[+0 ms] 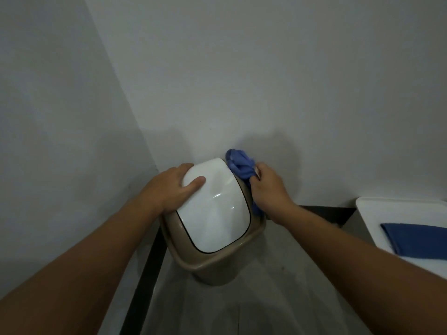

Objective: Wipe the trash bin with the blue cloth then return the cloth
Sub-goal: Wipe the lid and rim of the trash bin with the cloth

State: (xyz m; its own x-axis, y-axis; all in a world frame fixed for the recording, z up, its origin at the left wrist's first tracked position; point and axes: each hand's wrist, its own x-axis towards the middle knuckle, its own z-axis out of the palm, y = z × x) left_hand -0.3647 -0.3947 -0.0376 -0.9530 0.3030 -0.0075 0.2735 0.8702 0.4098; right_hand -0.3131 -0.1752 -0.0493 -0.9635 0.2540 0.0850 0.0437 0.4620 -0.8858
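Observation:
A beige trash bin [212, 267] with a glossy white swing lid [215, 209] stands in a corner between two white walls. My left hand [169, 187] rests on the lid's far left edge, thumb on top, holding the bin. My right hand [268, 187] grips a bunched blue cloth [238, 164] and presses it against the bin's upper right side, by the rim. Part of the cloth hangs down behind my right wrist.
A white surface [377, 213] stands at the right with a folded dark blue cloth [416, 240] lying on it. A dark baseboard [145, 274] runs along both walls. Grey floor lies in front of the bin.

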